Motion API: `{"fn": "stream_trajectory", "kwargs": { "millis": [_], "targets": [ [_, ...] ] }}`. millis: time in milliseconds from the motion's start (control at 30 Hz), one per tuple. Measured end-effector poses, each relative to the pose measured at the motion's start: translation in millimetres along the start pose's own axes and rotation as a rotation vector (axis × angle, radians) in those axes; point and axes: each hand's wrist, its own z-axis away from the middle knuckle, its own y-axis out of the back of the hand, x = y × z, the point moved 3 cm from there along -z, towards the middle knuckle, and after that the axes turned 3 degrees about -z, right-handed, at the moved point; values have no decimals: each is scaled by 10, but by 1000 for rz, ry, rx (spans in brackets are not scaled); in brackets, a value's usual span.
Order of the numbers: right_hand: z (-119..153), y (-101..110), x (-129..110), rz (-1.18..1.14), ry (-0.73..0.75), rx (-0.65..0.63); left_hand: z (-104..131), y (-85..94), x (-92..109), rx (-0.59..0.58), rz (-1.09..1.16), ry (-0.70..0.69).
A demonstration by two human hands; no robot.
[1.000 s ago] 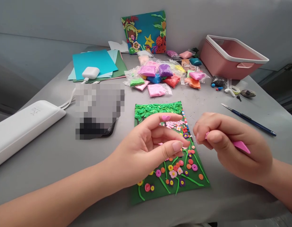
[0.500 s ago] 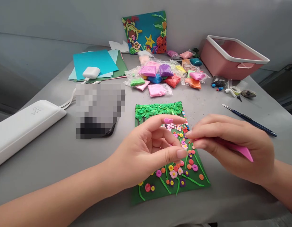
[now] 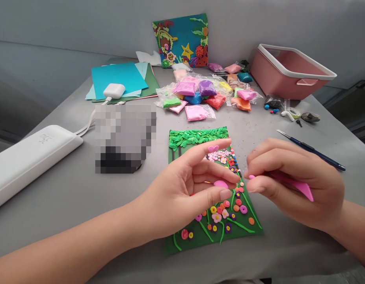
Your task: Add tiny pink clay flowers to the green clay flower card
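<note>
My left hand (image 3: 197, 185) is over a green clay picture (image 3: 206, 232) of flowers and leaves. A small pink clay piece (image 3: 213, 149) rests on its index finger, and a larger pink lump (image 3: 220, 184) lies against the inner fingers. The fingers are spread with the thumb apart. To the right, my right hand (image 3: 291, 181) is closed around a pink tool (image 3: 302, 188), its flat end pointing right. Between that thumb and index finger a bit of pink (image 3: 251, 177) shows. The two hands are apart.
Bagged coloured clay (image 3: 196, 112) lies behind the picture. A pink basket (image 3: 289, 75) stands back right, near a craft knife (image 3: 309, 148). On the left are a white power bank (image 3: 34, 157), a blurred dark object (image 3: 120, 157) and coloured sheets (image 3: 120, 75). An undersea picture (image 3: 182, 39) leans behind.
The hands have moved slightly apart. My left fingers have spread, uncovering the larger pink lump, and the pink bit at my right fingertips now shows.
</note>
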Motion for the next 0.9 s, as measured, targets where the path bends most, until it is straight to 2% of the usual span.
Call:
{"fn": "stream_trajectory", "kwargs": {
  "millis": [100, 267, 467, 633, 800, 900],
  "targets": [
    [-5, 2, -11, 31, 20, 19, 7, -8, 7, 5, 16, 4],
    [-5, -14, -22, -13, 57, -46, 9, -9, 10, -2, 21, 3],
    [12, 4, -4, 2, 12, 7, 23, -1, 4, -12, -5, 6],
    [-10, -9, 17, -66, -39, 15, 13, 0, -4, -21, 0, 14],
    [-6, -43, 68, -275, -89, -13, 27, -16, -8, -52, 13, 13],
    [7, -67, 101, -299, -112, 0, 33, -30, -16, -73, 32, 15]
  ]
}}
